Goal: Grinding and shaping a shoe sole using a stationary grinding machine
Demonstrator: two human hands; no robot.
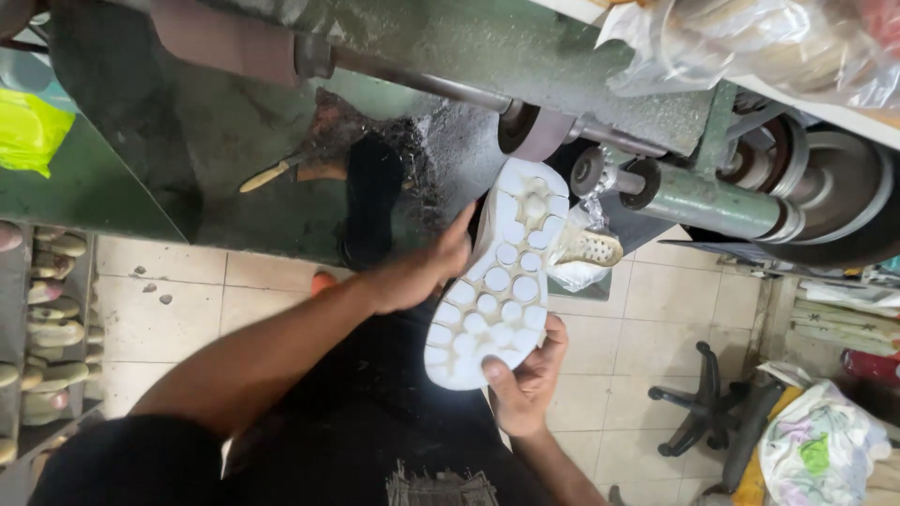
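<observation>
The left hand (pixel 422 272) is gripping the side of a white shoe sole (pixel 502 281), and the right hand (pixel 525 379) is pinching its heel end from below. The sole's toe is touching the grinding wheel (pixel 534 131) of the green machine (pixel 562 56).

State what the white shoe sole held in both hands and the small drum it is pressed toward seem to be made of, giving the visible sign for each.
Shoe sole: probably moulded rubber or foam, matt white; the sign is its pattern of raised rounded cells. Small drum: looks like an abrasive sleeve, dull brownish-pink, on a steel shaft; grey dust lies nearby. The left hand holds the sole's side and the right hand its heel.
</observation>
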